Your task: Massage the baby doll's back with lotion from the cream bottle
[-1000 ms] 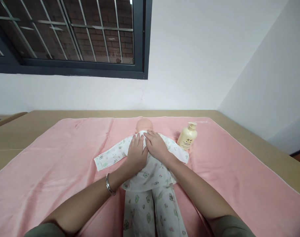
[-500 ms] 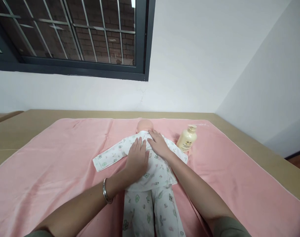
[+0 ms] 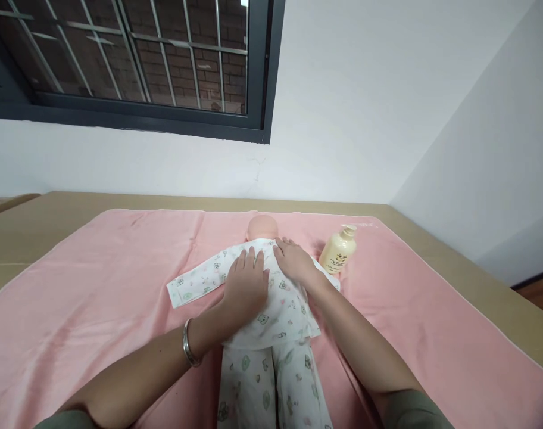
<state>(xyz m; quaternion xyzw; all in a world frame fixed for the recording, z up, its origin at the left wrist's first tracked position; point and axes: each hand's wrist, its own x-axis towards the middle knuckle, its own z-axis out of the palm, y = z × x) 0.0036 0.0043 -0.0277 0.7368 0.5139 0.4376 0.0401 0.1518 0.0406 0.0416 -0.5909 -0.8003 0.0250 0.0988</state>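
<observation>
Left of the bottle [image 3: 338,250], the doll [image 3: 284,310] is stretched lengthwise, its head pointed away. The left hand [image 3: 246,286] and right hand [image 3: 295,260] are spread flat on its torso, the right set nearer the bottle.

"What sort of place is seen?"
"A plain indoor room: a barred window [image 3: 133,65] is set in a white wall [image 3: 352,119], and a pink cloth [image 3: 111,286] is spread over a tan surface [image 3: 39,229]."
"Is a home shown?"
"That cannot be told; a clothed doll [image 3: 283,307] is laid out."
</observation>
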